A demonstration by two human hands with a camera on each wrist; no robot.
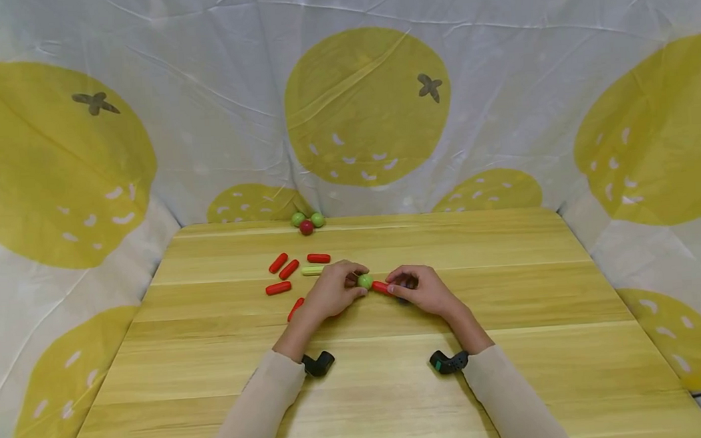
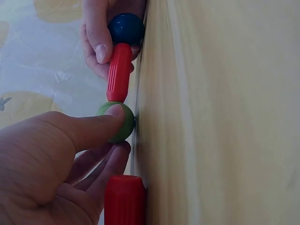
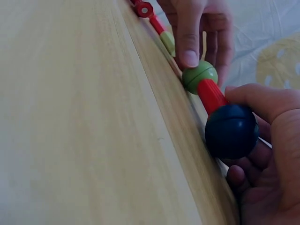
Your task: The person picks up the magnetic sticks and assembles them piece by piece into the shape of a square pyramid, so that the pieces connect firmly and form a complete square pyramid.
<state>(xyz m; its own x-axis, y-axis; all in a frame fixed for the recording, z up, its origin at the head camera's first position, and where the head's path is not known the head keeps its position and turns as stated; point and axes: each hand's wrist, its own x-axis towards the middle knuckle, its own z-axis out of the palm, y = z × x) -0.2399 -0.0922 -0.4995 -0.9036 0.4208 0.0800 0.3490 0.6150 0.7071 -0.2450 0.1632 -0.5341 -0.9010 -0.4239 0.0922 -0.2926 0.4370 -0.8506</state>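
Note:
In the head view, my left hand (image 1: 333, 292) pinches a light green ball (image 1: 364, 281) between thumb and fingers, low over the wooden table. My right hand (image 1: 425, 291) grips a ridged red rod (image 1: 381, 287) from the other side. One end of this rod meets the green ball; a dark blue ball (image 3: 232, 132) sits at its other end, by my right palm. Thumb on top, the left hand holds the green ball in the left wrist view, and a second red rod (image 2: 124, 201) lies close below those fingers.
Left of my hands, several loose red rods (image 1: 278, 288) and a yellow-green rod (image 1: 313, 271) lie on the table (image 1: 385, 391). At its back edge, a red ball (image 1: 306, 228) sits with two green balls (image 1: 318, 219). Lemon-patterned cloth (image 1: 224, 119) hangs behind.

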